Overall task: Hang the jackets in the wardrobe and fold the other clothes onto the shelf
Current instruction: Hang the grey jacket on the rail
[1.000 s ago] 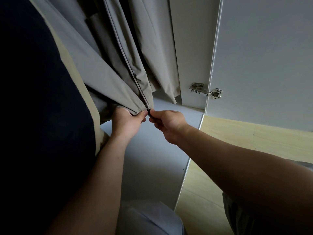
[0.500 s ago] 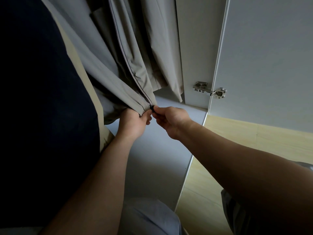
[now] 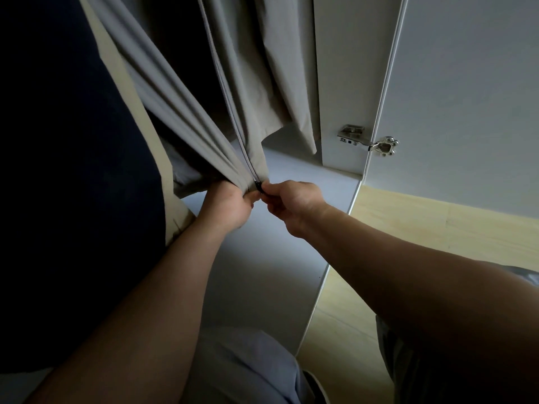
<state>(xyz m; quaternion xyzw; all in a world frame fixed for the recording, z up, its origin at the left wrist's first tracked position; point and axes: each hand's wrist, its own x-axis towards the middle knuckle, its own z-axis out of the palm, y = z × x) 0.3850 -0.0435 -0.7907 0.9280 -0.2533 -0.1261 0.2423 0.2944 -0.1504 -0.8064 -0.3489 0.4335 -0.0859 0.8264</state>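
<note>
Here no brand, label or writing can be read anywhere in the head view. The grey-beige jacket (image 3: 233,91) hangs inside the wardrobe (image 3: 341,83), filling the upper middle of the scene, its thin matte fabric falling in long soft folds, with a second loose panel of the same cloth hanging further right beside the wardrobe's white side panel. A grey zipper (image 3: 230,106) runs down the front of the jacket from the top edge to the lower hem, where a small dark zipper pull (image 3: 257,185) sits at the very bottom. The left hand (image 3: 229,204) is closed around the bunched lower hem just left of the zipper, its fingers curled into the cloth and drawing the left front panel taut into diagonal pleats. The right hand (image 3: 291,204) meets it from the right, thumb and forefinger pressed together on the dark pull, the other fingers folded under the palm; the two hands touch at the zipper's base. Below the hem lies the pale grey wardrobe floor (image 3: 256,258). To the far left a dark navy garment (image 3: 73,170) with a cream edge hangs close to the camera. On the right the white wardrobe door (image 3: 466,97) stands open, held by a metal hinge (image 3: 367,140), and beyond it is light wooden flooring (image 3: 423,234). Both forearms are bare.
</note>
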